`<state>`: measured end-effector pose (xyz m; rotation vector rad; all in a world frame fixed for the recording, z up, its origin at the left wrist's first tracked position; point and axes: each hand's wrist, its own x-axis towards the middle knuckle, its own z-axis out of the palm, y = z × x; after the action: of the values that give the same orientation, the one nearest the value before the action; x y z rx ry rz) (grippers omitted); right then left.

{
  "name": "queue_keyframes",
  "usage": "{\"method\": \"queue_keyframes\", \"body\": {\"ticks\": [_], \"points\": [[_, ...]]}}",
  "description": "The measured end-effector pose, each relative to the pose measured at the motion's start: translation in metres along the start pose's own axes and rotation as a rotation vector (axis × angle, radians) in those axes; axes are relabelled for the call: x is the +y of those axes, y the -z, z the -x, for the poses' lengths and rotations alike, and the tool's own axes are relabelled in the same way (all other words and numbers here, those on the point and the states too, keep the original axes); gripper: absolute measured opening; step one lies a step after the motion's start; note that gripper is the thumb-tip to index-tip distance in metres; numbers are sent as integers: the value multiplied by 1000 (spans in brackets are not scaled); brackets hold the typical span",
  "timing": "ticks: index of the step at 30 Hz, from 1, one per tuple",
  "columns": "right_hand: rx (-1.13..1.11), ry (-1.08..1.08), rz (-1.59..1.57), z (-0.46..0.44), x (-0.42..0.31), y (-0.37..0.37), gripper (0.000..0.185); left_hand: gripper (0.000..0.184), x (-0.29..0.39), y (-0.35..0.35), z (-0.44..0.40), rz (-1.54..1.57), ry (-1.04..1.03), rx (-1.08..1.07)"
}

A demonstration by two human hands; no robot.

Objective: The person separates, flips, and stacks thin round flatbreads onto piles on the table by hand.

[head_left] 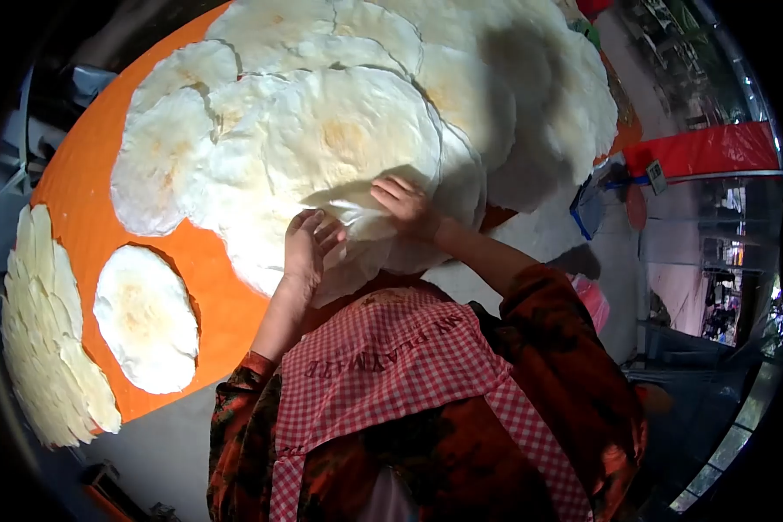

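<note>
Many large, thin white flatbread-like sheets with pale brown centres overlap on an orange table. My left hand is over the near edge of the large front sheet, its fingers curled toward a small raised white fold. On the other side of that fold, my right hand has its fingers bent and together on the sheet. What lies under its fingertips is hidden. Whether the left fingers grip anything is not clear.
A single round sheet lies on the orange tabletop at left, beside a row of overlapping pale pieces. At right are a red cloth and a blue-framed object. The table's near edge runs close to my apron.
</note>
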<state>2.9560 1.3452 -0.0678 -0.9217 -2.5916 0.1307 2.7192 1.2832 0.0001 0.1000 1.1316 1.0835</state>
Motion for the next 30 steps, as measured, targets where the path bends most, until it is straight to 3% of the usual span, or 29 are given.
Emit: {"method": "queue_keyframes", "body": {"ticks": [1,2,3,4,6,7,8,9,10,12,13,14,15,17,19,22,23,24,25,28,30], "points": [[-42,21,11,-3,16,-7,28,37,-2,6,-2,13,-28,-55],[-212,-117,-259,-14,33,5,14,37,-3,9,-3,50,-50,-44],[-217,-347,-257,-53,24,43,4,38,-4,12,-3,89,-71,-33],[51,-270,-263,-87,17,81,4,39,-5,16,-2,127,-86,-20],[146,-35,-73,-153,-6,181,7,42,1,17,-4,226,-4,-104],[125,-7,-43,-177,-11,204,11,40,4,11,-3,288,43,-131],[-69,-142,-287,-197,2,213,18,39,5,6,-1,344,98,-158],[-169,-55,-100,-216,30,217,21,34,7,-2,-4,392,169,-163],[-63,102,107,-228,27,231,23,29,3,0,-17,404,155,-278],[-220,29,252,-260,-14,274,24,32,18,-16,-11,422,100,-347],[-313,-11,140,-275,-15,290,24,32,19,-17,-19,474,87,-401],[-411,-75,10,-281,-10,297,23,32,18,-17,-16,505,102,-444],[-394,-192,140,-289,-2,293,21,32,23,-24,-18,535,105,-493],[-381,-103,227,-300,15,293,21,36,49,-50,-30,606,129,-600],[-376,-41,228,-299,12,297,23,47,87,-80,-19,675,86,-566],[-498,-187,148,-281,-25,314,22,56,115,-100,-31,750,90,-540],[-461,-81,189,-268,-33,317,22,57,121,-101,-37,772,96,-535],[-421,22,226,-254,-35,322,21,51,117,-98,-48,793,119,-582],[-111,227,220,-230,-8,300,19,46,107,-93,-62,808,145,-625],[-388,-58,151,-220,-25,309,20,32,100,-93,-64,762,146,-614],[-235,33,269,-218,-13,309,24,26,99,-94,-68,719,116,-603]]}}
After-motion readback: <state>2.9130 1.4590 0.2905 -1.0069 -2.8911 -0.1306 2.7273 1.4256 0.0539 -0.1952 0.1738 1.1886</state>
